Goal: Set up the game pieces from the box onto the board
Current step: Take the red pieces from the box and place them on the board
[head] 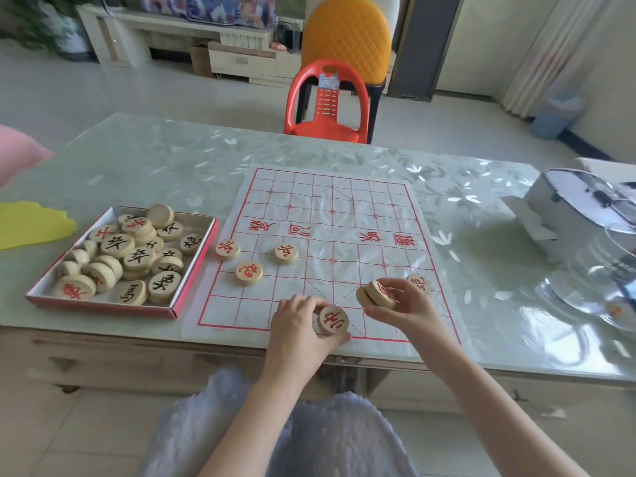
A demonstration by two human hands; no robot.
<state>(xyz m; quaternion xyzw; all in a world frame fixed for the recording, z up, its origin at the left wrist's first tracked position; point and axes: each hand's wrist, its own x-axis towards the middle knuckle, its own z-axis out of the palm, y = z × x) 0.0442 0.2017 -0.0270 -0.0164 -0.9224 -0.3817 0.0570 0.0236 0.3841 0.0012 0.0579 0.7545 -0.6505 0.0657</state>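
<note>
A white board sheet with a red grid (344, 235) lies on the table. Left of it stands a shallow red-edged box (203, 256) holding several round wooden pieces (137, 259) marked in red or black. Three red-marked pieces (249, 273) lie on the board's near left part, and another (419, 282) lies behind my right hand. My left hand (297, 325) grips a small stack of pieces, the red-marked one (333, 321) facing me, at the board's near edge. My right hand (401, 304) holds two pieces (377, 295) just above the board.
The table (155, 166) has a glossy leaf-patterned cover. A red plastic chair (328, 101) stands beyond its far edge. At the right sit a grey-and-white box (581, 208) and clear plastic packaging (585, 294). A yellow item (31, 223) lies at the far left.
</note>
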